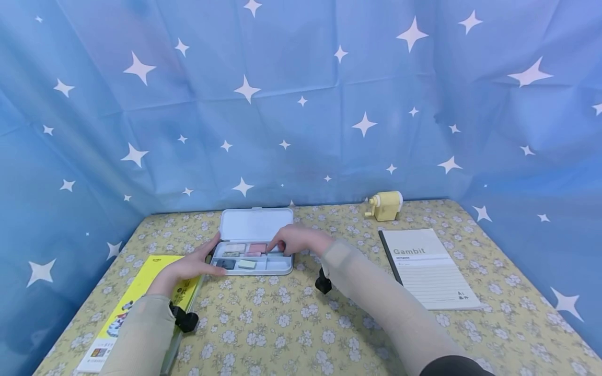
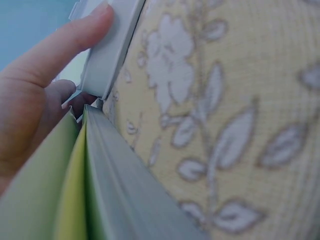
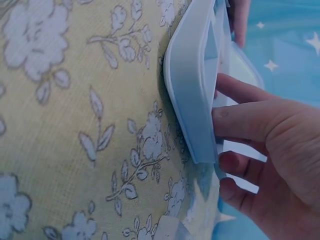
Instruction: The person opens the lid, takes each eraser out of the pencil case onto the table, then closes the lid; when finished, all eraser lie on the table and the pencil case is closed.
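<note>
Our left grip [image 1: 197, 260] holds the left end of the open pencil case [image 1: 269, 272]. The pink eraser [image 1: 258, 247] lies lengthwise mid-case, nearer our right grip [image 1: 291, 239], which reaches in just beside its right end; whether that grip pinches anything, we cannot tell.

In front of the case [image 1: 279, 271], a wide stretch of cloth [image 1: 268, 329] lies free between the forearms, where a hand could pass. Left of the case, the left hand [image 1: 195, 261] closes the way against its side, and the book [image 1: 162, 277] takes up the cloth to its left front. The right hand [image 1: 297, 238] bars the case's right edge, its sleeve [image 1: 371, 292] slanting across the right front. Behind the case's tray, the opened lid [image 1: 256, 224] and then the curtain [image 1: 301, 104] block passage. Right of the case, beyond the hand, a strip of cloth offers room before the sharpener [image 1: 388, 206] and notebook [image 1: 423, 261], both farther right.
</note>
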### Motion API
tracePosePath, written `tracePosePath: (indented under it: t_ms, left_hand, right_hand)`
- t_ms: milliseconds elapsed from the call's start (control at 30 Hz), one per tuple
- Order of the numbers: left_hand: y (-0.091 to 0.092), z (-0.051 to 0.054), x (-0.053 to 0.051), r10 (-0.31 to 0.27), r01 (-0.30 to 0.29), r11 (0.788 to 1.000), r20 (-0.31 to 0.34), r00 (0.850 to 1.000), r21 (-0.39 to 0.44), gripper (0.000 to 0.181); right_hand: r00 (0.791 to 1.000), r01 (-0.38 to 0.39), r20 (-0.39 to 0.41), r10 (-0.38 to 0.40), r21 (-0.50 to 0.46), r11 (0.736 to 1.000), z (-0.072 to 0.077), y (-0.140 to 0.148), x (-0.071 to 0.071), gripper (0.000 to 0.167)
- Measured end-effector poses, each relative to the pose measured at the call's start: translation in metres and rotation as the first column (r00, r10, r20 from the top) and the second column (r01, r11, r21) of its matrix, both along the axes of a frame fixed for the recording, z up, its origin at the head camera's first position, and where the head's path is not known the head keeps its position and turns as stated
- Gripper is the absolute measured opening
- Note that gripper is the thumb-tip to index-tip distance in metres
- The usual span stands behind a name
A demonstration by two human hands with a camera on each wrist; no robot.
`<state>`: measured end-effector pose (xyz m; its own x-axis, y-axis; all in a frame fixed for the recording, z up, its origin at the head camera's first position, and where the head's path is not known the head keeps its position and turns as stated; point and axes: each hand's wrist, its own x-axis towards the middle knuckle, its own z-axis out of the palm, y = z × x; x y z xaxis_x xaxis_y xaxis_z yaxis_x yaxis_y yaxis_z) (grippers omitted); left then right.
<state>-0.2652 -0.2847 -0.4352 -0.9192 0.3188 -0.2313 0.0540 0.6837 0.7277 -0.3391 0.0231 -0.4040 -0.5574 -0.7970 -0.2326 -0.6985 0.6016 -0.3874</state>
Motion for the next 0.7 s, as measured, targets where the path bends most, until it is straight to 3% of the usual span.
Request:
tracePosePath:
  t_ms: [700]
  left_hand:
    - [-0.0004, -0.0008, -0.0003, 0.014, -0.014, 1.000, 0.004, 1.000, -0.010, 0.119]
  right_hand:
    - [0.999, -0.019, 0.033, 0.018, 0.020, 1.000, 0.0009, -0.0017, 0.0000, 0.063]
